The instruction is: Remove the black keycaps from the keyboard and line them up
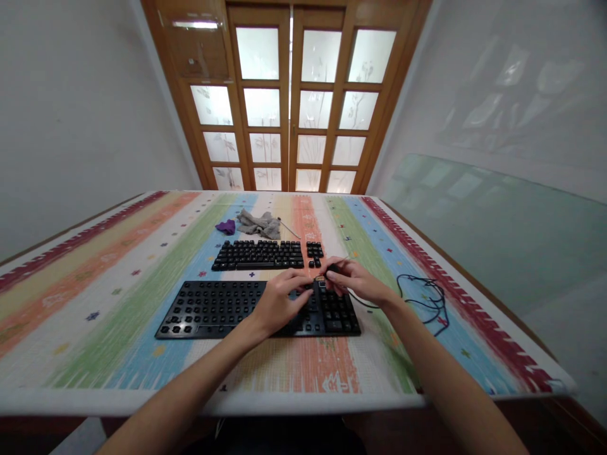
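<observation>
A black keyboard [215,309] lies near the table's front edge. Most of its left and middle part is stripped of keycaps, while keycaps [339,309] still sit on the number pad. My left hand [279,302] rests over the keyboard's middle, thumb and index finger apart, with the fingertips by its upper edge. Just above the number pad, my right hand [353,279] pinches a small black tool [333,269]. A thin, copper-coloured end of it points toward my left fingertips; its exact shape is too small to tell. Beyond the keyboard, loose black keycaps [260,254] lie in keyboard order.
A grey cloth [258,224] and a purple cloth [226,227] lie behind the loose keycaps. The dark cable [434,303] is coiled on the right, beside my right forearm. A striped tablecloth [118,303] covers the table. Wooden glazed doors [289,95] stand at the far end.
</observation>
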`<state>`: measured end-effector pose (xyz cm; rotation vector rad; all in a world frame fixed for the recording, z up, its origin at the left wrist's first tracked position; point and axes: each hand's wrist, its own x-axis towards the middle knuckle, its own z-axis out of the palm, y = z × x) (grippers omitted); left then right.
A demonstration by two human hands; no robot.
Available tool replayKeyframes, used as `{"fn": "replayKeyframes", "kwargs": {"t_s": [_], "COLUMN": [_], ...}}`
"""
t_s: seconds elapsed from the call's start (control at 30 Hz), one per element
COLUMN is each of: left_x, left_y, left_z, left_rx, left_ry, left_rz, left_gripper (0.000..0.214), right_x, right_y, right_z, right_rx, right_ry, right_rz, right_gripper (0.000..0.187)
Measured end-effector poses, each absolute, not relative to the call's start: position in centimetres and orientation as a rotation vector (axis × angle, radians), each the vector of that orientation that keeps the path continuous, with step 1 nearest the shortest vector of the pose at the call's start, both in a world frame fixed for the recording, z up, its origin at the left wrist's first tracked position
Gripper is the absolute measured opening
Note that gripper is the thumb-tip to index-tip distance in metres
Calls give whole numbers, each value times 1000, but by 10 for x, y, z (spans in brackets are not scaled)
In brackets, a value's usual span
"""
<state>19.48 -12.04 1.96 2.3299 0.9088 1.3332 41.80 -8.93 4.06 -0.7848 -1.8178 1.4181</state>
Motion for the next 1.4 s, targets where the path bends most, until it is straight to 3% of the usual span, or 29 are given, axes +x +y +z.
{"fn": "replayKeyframes", "kwargs": {"t_s": [0.47, 0.63, 0.9, 1.4], "left_x": [245, 250, 259, 259], "left_y": [-35, -12, 6, 11], "left_z": [22, 13, -11, -16], "left_rx": [1985, 2349, 2656, 2748], "left_ry": [911, 931, 1037, 1022], "left_rz": [1483, 1176, 743, 679], "left_gripper": [28, 41, 43, 45], "right_x": [437, 440, 443, 444], "right_y": [-71, -65, -63, -63], "right_z": [15, 11, 8, 8], "right_rx": [-906, -934, -936, -956], "right_ry": [-1165, -983, -912, -932], "right_rz": [1164, 968, 816, 826], "right_gripper": [44, 46, 42, 42]}}
